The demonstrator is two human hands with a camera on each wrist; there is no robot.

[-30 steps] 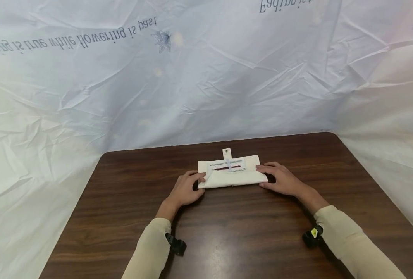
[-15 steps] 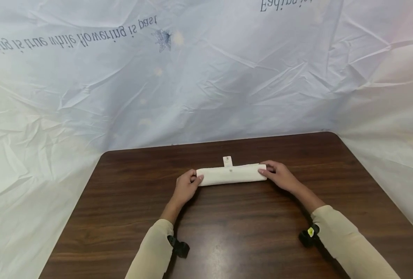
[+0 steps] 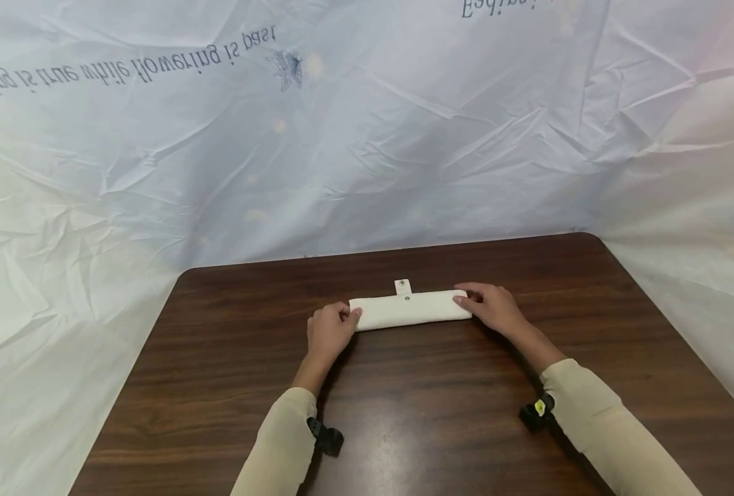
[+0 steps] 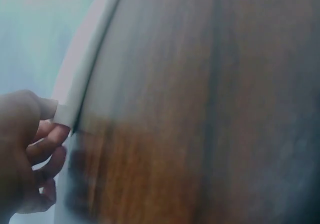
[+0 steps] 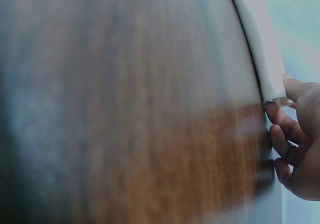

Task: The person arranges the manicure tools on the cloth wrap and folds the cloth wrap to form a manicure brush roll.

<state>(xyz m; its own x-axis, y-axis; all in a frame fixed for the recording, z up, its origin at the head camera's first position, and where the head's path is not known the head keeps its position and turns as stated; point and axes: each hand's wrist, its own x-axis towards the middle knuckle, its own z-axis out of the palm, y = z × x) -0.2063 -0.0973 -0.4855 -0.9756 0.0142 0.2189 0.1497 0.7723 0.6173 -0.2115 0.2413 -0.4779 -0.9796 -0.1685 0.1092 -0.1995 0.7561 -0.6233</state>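
A white folded tool pouch (image 3: 407, 311) lies on the table as a narrow flat bundle. From its far side sticks out a short strap (image 3: 402, 286) with a snap, and a snap stud shows near the pouch's far edge. My left hand (image 3: 330, 331) pinches the left end, thumb on top; in the left wrist view its fingers (image 4: 47, 144) curl at the pouch's end. At the opposite end my right hand (image 3: 494, 307) pinches the pouch, its thumb on top and fingers (image 5: 282, 121) at the end and below. The tools inside are hidden.
The dark wood-grain table (image 3: 404, 393) has rounded far corners. Behind it hangs a creased white sheet (image 3: 367, 138) with printed lettering. A black wrist camera (image 3: 328, 439) is strapped at the left sleeve, another black camera (image 3: 534, 415) at the right.
The pouch's near part has been folded over away from me, covering the tools seen earlier. Both thumbs have moved on top of the pouch. The strap still points away from me.
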